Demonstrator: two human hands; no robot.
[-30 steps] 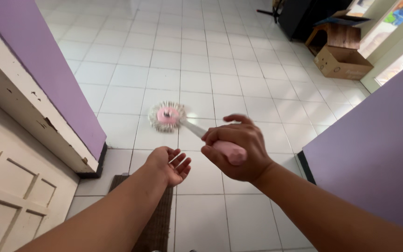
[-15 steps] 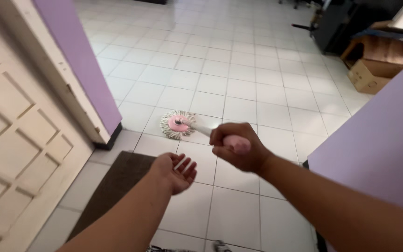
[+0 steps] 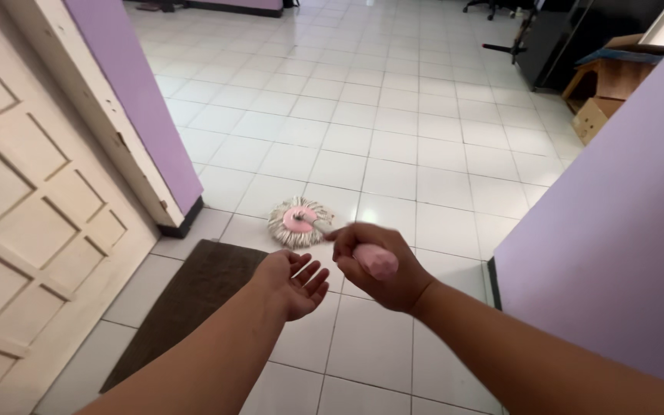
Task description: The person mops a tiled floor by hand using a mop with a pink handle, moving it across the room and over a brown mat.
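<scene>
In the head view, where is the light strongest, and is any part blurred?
Head view: daylight glares on the white tile floor toward the top; the mop head and right hand on the pink handle look slightly soft; the open left hand is sharper.

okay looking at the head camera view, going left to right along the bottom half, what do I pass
Cream panelled door → dark doormat → open left hand → right hand gripping the pink mop handle → purple wall.

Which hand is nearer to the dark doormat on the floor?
Left. The left hand, open and empty, hovers beside the doormat's right edge. The right hand, farther right, grips the pink mop handle.
</scene>
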